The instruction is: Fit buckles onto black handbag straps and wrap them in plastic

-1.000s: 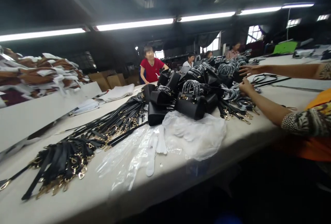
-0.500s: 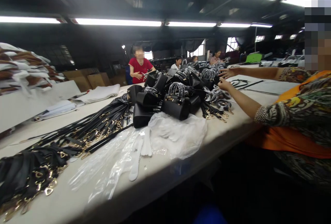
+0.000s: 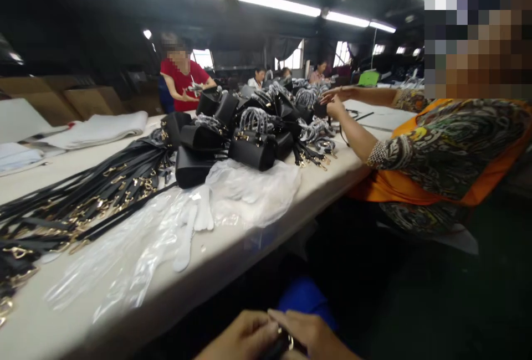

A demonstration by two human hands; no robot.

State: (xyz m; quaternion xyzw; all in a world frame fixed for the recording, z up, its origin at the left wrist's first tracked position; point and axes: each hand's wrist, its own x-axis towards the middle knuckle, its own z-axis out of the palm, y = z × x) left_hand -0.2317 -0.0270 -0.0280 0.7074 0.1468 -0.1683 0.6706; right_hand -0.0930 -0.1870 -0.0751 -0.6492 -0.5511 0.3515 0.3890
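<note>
At the bottom edge, my left hand [image 3: 245,335] and my right hand [image 3: 313,333] are close together, their fingers closed around a dark item with gold-coloured metal hardware [image 3: 290,341]. Most of this item is hidden by the fingers and the frame edge, so I cannot tell its kind. On the table beyond lie clear plastic bags [image 3: 143,249], a crumpled white translucent sheet [image 3: 257,194] and white strips [image 3: 185,243]. Behind them is a heap of black handbags [image 3: 253,149] with plastic-wrapped handles. Black straps with gold-coloured clips [image 3: 112,183] spread to the left.
The pale table [image 3: 233,271] runs diagonally, its near edge between me and the goods. A co-worker in an orange apron [image 3: 415,144] reaches in from the right. Another person in red [image 3: 183,83] stands across the table. Folded white material [image 3: 103,130] lies at the left.
My two hands have come into view at the bottom with the dark item. The view has turned to the right, so the table and handbags appear farther left.
</note>
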